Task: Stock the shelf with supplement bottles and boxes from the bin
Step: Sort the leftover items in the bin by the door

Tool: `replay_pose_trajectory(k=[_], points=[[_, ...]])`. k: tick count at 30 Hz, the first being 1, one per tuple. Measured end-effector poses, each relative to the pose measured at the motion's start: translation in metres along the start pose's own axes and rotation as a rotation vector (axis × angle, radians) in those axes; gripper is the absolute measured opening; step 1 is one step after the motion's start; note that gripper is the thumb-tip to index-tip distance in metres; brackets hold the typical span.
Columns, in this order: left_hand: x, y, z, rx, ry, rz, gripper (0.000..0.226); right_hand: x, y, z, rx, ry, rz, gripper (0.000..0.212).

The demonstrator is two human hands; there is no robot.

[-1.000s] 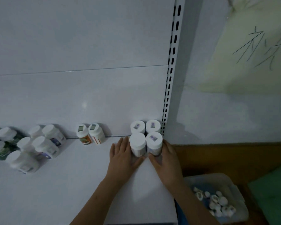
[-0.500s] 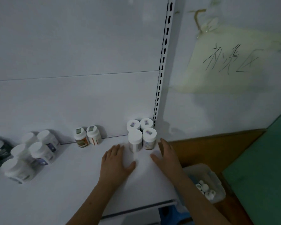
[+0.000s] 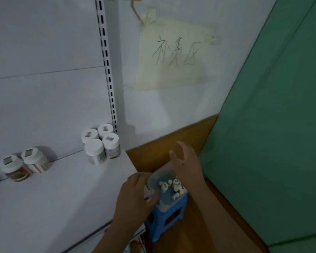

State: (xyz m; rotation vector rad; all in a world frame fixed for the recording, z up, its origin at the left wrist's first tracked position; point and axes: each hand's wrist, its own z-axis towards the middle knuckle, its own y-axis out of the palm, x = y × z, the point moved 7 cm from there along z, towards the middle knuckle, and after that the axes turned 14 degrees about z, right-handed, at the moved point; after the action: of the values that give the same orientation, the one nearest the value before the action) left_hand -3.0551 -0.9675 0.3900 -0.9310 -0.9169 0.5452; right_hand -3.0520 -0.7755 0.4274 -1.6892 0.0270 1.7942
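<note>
Four white-capped supplement bottles [image 3: 101, 143] stand in a tight square at the shelf's [image 3: 53, 194] back right corner. To the right of the shelf, a clear plastic bin [image 3: 161, 172] holds several small white bottles [image 3: 171, 187]. My left hand [image 3: 134, 197] reaches over the shelf's right edge, its loosely bent fingers at the bin's left rim with nothing in them. Above the bin's far side, my right hand [image 3: 186, 166] hovers with its fingers spread, also holding nothing.
Two bottles with orange and red labels [image 3: 25, 167] stand at the shelf's back left. The bin sits on a blue stool [image 3: 164, 219] on a brown floor. A slotted upright [image 3: 108, 70] bounds the shelf. A green panel [image 3: 272, 134] rises at the right.
Both hands left the four bottles and moved right and down to the bin. The view swung to the right with them; the bottles stayed in place.
</note>
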Motion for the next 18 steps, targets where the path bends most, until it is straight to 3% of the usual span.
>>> replay_pose_trajectory(k=[9, 14, 18], points=[[0.09, 0.093, 0.048, -0.158, 0.142, 0.021, 0.075, 0.04, -0.1, 0.042, 0.074, -0.03, -0.016, 0.059], [0.136, 0.164, 0.085, -0.232, 0.086, 0.028, 0.046, 0.094, -0.157, 0.083, 0.038, -0.036, -0.055, 0.058], [0.16, 0.22, 0.108, -0.301, -0.01, 0.006, 0.039, 0.146, -0.19, 0.121, -0.047, -0.017, -0.056, 0.058]])
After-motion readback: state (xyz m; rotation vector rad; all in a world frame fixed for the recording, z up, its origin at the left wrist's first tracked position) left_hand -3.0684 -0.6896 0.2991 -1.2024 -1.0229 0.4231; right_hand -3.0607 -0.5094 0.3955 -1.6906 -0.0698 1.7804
